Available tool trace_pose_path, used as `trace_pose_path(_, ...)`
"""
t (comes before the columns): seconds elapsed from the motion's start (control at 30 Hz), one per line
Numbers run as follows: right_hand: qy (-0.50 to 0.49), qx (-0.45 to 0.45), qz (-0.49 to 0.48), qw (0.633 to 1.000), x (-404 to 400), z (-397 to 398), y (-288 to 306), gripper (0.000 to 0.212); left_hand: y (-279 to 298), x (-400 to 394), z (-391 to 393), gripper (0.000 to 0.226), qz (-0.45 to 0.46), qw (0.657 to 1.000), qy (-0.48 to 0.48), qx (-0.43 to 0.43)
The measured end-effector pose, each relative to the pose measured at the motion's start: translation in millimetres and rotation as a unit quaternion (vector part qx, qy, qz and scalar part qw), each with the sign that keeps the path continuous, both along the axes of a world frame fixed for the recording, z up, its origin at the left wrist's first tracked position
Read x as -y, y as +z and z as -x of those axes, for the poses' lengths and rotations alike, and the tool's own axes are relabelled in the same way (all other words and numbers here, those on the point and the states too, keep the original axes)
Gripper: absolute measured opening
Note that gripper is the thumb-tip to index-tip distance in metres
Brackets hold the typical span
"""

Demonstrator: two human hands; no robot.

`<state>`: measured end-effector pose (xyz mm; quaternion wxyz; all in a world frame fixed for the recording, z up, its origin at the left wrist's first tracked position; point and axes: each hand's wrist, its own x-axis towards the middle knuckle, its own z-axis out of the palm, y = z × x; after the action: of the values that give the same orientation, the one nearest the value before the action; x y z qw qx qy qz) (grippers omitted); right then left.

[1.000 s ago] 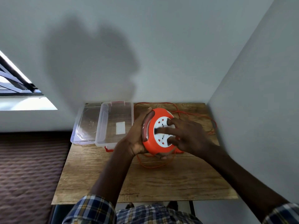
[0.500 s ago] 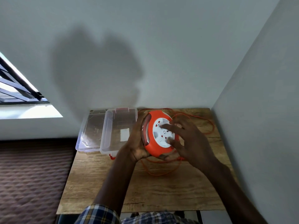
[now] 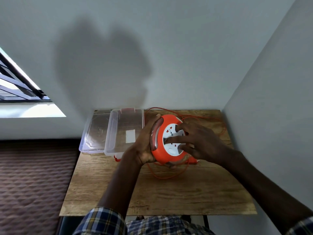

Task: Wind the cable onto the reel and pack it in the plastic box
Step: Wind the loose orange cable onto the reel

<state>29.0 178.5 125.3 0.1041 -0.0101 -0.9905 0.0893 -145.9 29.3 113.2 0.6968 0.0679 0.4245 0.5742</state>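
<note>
Since the earlier frame, the right hand is being turned, fingers spread on the white socket face. The rigid round orange plastic cable reel, right of the clear plastic box, is being gripped at its rim by the left hand; thin limp orange cable is lying loose.

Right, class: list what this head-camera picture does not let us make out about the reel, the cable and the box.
- Reel: its far side, hidden behind the left hand.
- Sockets: partly covered by the right hand.
- Cable: how much is wound on, hidden inside the reel.
- Box: its label, too small to read.
</note>
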Motion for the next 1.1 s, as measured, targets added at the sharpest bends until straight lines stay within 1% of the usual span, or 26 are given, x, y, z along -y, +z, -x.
trace_pose_path(0.07,-0.017,-0.015,-0.011,1.000,4,2,-1,0.055,1,0,1,0.067,0.015,1.000,0.018,-0.009)
trace_pose_path(0.13,-0.064,-0.032,-0.007,0.997,11,3,-3,0.056,4,-1,0,0.060,0.017,1.000,0.018,-0.006)
trace_pose_path(0.17,-0.104,-0.046,0.022,0.993,18,2,-4,0.056,7,-2,-2,0.054,0.019,0.999,0.031,-0.024)
trace_pose_path(0.2,-0.154,-0.067,0.073,0.983,27,3,-6,0.056,10,-2,-3,0.052,0.013,0.999,0.038,-0.034)
trace_pose_path(0.23,-0.213,-0.091,0.142,0.962,38,4,-9,0.057,10,-3,-5,0.054,0.006,0.998,0.046,-0.039)
trace_pose_path(0.3,-0.329,-0.136,0.273,0.894,58,11,-14,0.057,8,-4,-7,0.064,0.003,0.999,0.052,-0.016)
trace_pose_path(0.33,-0.368,-0.147,0.328,0.857,65,15,-16,0.057,4,-4,-8,0.065,-0.001,0.999,0.052,-0.015)
trace_pose_path(0.37,-0.391,-0.149,0.373,0.828,68,18,-17,0.057,1,-4,-8,0.066,-0.004,0.999,0.051,-0.019)
trace_pose_path(0.4,-0.397,-0.143,0.394,0.816,69,19,-16,0.058,-4,-4,-7,0.067,-0.010,0.999,0.048,-0.020)
trace_pose_path(0.43,-0.392,-0.133,0.386,0.824,70,17,-15,0.059,-7,-4,-6,0.067,-0.015,0.999,0.045,-0.014)
trace_pose_path(0.5,-0.364,-0.125,0.306,0.871,69,9,-12,0.056,-5,-3,-5,0.070,-0.016,0.999,0.038,-0.004)
trace_pose_path(0.53,-0.341,-0.139,0.254,0.894,67,5,-10,0.050,-6,-3,-4,0.071,-0.012,0.999,0.035,0.000)
trace_pose_path(0.6,-0.270,-0.174,0.164,0.933,60,-1,-5,0.035,-5,-3,-3,0.071,-0.014,0.999,0.039,0.005)
trace_pose_path(0.63,-0.223,-0.167,0.128,0.952,53,-3,-3,0.030,-4,-4,-3,0.070,-0.014,0.999,0.039,0.012)
trace_pose_path(0.7,-0.120,-0.105,0.083,0.984,37,-5,-1,0.032,0,-2,-4,0.060,-0.011,0.999,0.047,0.014)
trace_pose_path(0.73,-0.081,-0.080,0.077,0.991,30,-5,-1,0.035,-2,-1,-5,0.054,-0.011,0.999,0.046,0.016)
trace_pose_path(0.77,-0.054,-0.063,0.079,0.993,25,-4,0,0.039,-2,1,-4,0.054,-0.020,0.999,0.042,0.012)
trace_pose_path(0.83,-0.026,-0.031,0.067,0.997,16,-3,2,0.052,-4,2,-3,0.061,-0.022,0.999,0.029,0.015)
trace_pose_path(0.9,-0.013,0.001,0.019,1.000,8,-2,6,0.062,-3,3,-3,0.068,-0.017,0.999,0.029,0.025)
trace_pose_path(0.93,-0.009,0.006,0.004,1.000,5,-2,8,0.061,-4,3,-3,0.069,-0.030,0.999,0.017,0.029)
trace_pose_path(1.0,-0.007,-0.002,0.006,1.000,2,-2,7,0.055,-4,2,-2,0.069,-0.032,0.999,0.011,0.016)
trace_pose_path(1.1,-0.022,-0.019,-0.016,0.999,6,-4,0,0.052,-4,2,-5,0.070,-0.015,1.000,0.004,0.012)
